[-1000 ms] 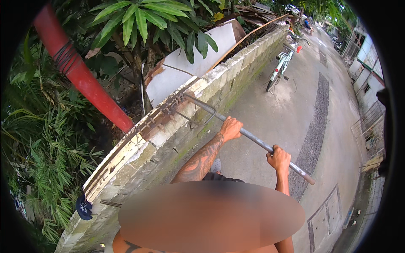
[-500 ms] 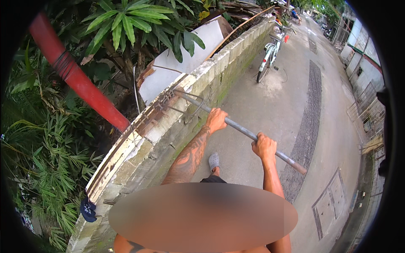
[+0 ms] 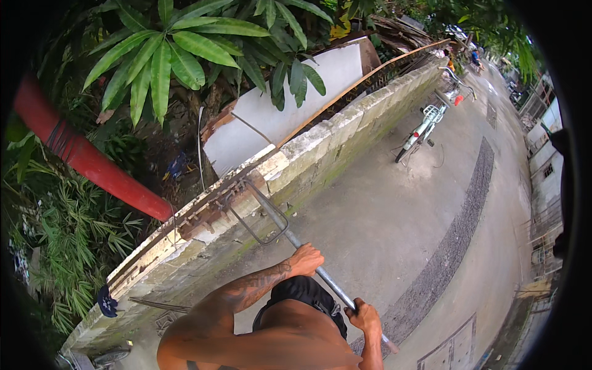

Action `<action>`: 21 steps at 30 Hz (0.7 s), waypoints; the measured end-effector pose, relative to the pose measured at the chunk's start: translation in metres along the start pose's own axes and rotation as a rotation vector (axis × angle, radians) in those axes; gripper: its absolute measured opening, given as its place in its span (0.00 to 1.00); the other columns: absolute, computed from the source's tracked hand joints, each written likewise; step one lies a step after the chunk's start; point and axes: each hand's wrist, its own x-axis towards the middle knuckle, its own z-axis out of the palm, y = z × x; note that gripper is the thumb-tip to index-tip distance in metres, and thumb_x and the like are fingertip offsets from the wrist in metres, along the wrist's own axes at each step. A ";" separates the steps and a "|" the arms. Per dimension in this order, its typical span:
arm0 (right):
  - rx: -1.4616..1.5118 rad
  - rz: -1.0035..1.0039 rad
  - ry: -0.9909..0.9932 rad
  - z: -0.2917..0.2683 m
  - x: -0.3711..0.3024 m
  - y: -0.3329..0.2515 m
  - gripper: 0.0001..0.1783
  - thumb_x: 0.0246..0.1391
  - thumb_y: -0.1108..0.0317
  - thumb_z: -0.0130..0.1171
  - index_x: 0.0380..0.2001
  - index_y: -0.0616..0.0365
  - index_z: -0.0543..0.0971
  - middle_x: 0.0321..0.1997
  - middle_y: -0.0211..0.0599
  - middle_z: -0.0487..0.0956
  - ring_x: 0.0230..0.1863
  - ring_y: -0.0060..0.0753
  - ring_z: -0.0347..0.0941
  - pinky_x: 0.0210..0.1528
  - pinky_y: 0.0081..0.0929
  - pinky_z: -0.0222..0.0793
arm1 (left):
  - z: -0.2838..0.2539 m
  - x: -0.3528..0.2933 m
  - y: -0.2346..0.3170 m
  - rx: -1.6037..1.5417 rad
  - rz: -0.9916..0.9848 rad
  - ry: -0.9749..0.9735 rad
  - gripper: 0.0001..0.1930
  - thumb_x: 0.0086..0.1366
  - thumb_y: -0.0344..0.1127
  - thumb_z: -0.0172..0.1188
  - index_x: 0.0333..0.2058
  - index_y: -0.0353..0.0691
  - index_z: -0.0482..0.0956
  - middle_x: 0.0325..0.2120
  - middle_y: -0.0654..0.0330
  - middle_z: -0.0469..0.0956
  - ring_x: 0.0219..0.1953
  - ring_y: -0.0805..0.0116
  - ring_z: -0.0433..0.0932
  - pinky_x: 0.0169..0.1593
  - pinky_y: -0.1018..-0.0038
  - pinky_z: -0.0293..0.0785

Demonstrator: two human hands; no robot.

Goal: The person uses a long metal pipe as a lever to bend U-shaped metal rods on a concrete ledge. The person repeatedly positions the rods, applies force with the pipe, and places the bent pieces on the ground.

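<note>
concrete lane (image 3: 364, 216) beside block wall (image 3: 327, 148); left hand (image 3: 306, 260), right hand (image 3: 365, 317) grip pipe (image 3: 337, 288).

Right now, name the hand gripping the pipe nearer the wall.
The left hand, nearer the bent rod; the right hand holds the metal pipe nearer its free end.

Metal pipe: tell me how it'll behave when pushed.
The pipe is probably stiff, running straight between the left hand and right hand. Its grey metal look suggests some weight. Being round, it might roll if laid down.
</note>
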 end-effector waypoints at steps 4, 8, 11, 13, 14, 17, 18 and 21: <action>0.003 -0.002 0.091 -0.025 0.035 0.016 0.19 0.48 0.51 0.68 0.30 0.58 0.80 0.29 0.56 0.82 0.38 0.61 0.80 0.42 0.51 0.75 | -0.009 0.037 0.001 -0.039 -0.022 -0.050 0.05 0.38 0.32 0.66 0.18 0.38 0.82 0.18 0.49 0.80 0.27 0.49 0.82 0.36 0.59 0.71; 0.037 -0.076 0.130 -0.039 0.067 0.010 0.24 0.49 0.46 0.69 0.27 0.60 0.81 0.25 0.56 0.81 0.33 0.62 0.80 0.36 0.50 0.74 | 0.000 0.043 -0.009 -0.012 -0.082 0.087 0.03 0.40 0.31 0.65 0.16 0.39 0.82 0.17 0.51 0.78 0.27 0.49 0.81 0.40 0.59 0.70; 0.085 -0.080 0.046 -0.033 0.041 0.026 0.28 0.51 0.43 0.67 0.28 0.62 0.80 0.25 0.60 0.79 0.34 0.65 0.79 0.35 0.50 0.73 | -0.012 0.031 0.013 -0.097 -0.155 -0.035 0.13 0.44 0.36 0.68 0.30 0.39 0.82 0.34 0.50 0.80 0.44 0.49 0.78 0.60 0.50 0.63; 0.121 -0.051 0.019 -0.017 -0.014 0.069 0.29 0.51 0.42 0.68 0.27 0.63 0.79 0.25 0.64 0.78 0.34 0.69 0.78 0.34 0.51 0.72 | -0.043 -0.001 0.037 -0.147 -0.102 0.126 0.23 0.46 0.40 0.71 0.42 0.39 0.80 0.48 0.47 0.77 0.55 0.48 0.72 0.68 0.43 0.54; 0.123 0.056 -0.001 -0.022 -0.046 0.082 0.28 0.50 0.45 0.68 0.23 0.64 0.79 0.23 0.63 0.78 0.33 0.67 0.78 0.33 0.51 0.72 | -0.049 -0.016 0.041 -0.135 -0.214 0.209 0.30 0.48 0.43 0.72 0.50 0.41 0.76 0.55 0.47 0.70 0.61 0.45 0.64 0.69 0.39 0.49; 0.179 0.115 0.074 0.037 -0.118 0.206 0.26 0.49 0.50 0.68 0.18 0.65 0.77 0.17 0.56 0.76 0.22 0.56 0.78 0.27 0.46 0.70 | -0.033 -0.044 0.021 -0.052 -0.668 0.588 0.38 0.56 0.48 0.70 0.62 0.40 0.67 0.66 0.44 0.58 0.69 0.39 0.54 0.71 0.35 0.39; 0.289 0.073 -0.132 0.049 -0.135 0.240 0.26 0.58 0.49 0.61 0.50 0.57 0.79 0.25 0.51 0.80 0.26 0.45 0.76 0.30 0.45 0.69 | -0.021 -0.053 -0.005 -0.009 -0.774 0.618 0.39 0.57 0.51 0.69 0.63 0.39 0.66 0.65 0.44 0.59 0.70 0.39 0.51 0.71 0.34 0.39; 0.297 0.280 0.170 0.159 -0.142 0.317 0.26 0.50 0.50 0.69 0.18 0.66 0.77 0.14 0.51 0.75 0.17 0.49 0.75 0.23 0.43 0.68 | 0.060 -0.087 -0.064 0.318 -0.903 0.549 0.34 0.62 0.57 0.62 0.57 0.35 0.72 0.56 0.42 0.69 0.67 0.40 0.58 0.71 0.34 0.38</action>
